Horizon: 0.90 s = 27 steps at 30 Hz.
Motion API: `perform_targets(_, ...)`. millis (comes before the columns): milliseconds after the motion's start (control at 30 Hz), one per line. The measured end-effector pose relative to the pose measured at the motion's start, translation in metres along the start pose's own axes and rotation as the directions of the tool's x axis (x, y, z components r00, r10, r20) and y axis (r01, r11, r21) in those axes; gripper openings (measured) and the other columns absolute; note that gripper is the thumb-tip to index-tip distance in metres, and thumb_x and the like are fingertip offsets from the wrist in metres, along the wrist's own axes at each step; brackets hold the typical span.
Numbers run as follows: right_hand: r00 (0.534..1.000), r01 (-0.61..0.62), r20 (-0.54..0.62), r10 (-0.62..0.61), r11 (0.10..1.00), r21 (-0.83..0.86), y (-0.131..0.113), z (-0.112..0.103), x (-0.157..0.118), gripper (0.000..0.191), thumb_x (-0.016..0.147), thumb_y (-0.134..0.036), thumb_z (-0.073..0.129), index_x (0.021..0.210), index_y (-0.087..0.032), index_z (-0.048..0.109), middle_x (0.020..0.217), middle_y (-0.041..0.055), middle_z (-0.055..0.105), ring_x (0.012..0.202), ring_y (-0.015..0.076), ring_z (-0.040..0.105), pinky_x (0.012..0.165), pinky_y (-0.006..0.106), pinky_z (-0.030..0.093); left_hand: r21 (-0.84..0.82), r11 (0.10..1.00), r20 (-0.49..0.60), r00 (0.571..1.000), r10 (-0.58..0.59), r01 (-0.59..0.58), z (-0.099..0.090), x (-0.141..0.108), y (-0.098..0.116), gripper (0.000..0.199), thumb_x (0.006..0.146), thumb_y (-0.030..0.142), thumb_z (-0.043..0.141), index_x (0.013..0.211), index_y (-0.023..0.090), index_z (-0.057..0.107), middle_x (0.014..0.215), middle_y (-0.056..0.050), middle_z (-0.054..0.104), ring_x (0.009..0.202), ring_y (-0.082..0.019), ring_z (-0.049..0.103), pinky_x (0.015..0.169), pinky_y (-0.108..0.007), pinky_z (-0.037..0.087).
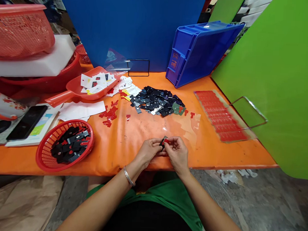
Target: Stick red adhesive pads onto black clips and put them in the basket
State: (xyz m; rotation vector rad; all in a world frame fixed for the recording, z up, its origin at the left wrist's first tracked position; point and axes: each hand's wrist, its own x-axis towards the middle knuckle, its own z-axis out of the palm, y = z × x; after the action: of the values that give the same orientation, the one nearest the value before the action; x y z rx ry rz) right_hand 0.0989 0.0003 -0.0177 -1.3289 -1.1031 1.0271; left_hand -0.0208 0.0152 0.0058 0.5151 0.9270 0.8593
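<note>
Near the table's front edge, my left hand (149, 151) holds a small flat black piece (162, 143) between its fingers. My right hand (177, 154) pinches a small red piece (166, 141) against the face of the black one. Fingers partly cover both pieces. Beyond my hands lies a pile of flat black pieces (155, 98), some with a round hole or dot. Small red T-shaped pieces (110, 114) are scattered to the left of the pile, and a few more lie at its right end by a dark green piece (178, 109).
A red basket (39, 154) of black pieces with red on them stands front left. Behind it are a red scoop (75, 87) with paper cards, a phone (27, 122) and a mug (4, 106). A blue crate (183, 55) leans at the back; a red sheet (221, 115) lies right.
</note>
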Motion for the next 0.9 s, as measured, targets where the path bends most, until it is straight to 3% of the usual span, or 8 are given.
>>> perform_targets(367,0.999,-0.03,-0.027,0.031,0.999,0.039,-0.0056,0.0011,-0.0015,0.021,0.072,-0.033,0.067,0.081,-0.021,0.052,0.073,-0.0008,0.058,0.056,0.0119,0.056,0.048,0.025,0.054,-0.006,1.0,0.002,1.0,-0.002,0.002,-0.0007,0.0003,-0.0003,0.024,0.067,0.0,0.055,0.089,0.006,0.061,0.083,-0.01,0.071,0.07,-0.017,0.068,0.067,-0.025,0.056)
perform_targets(900,0.999,-0.015,-0.032,0.016,1.0,0.025,-0.0049,0.0013,-0.0011,0.021,0.072,-0.033,0.067,0.08,-0.021,0.053,0.072,-0.0008,0.058,0.057,0.0118,0.056,0.05,0.024,0.054,-0.002,1.0,0.008,1.0,0.004,-0.004,-0.0008,0.0001,-0.0005,0.026,0.066,0.0,0.056,0.091,0.005,0.063,0.085,-0.011,0.07,0.072,-0.019,0.068,0.075,-0.033,0.056)
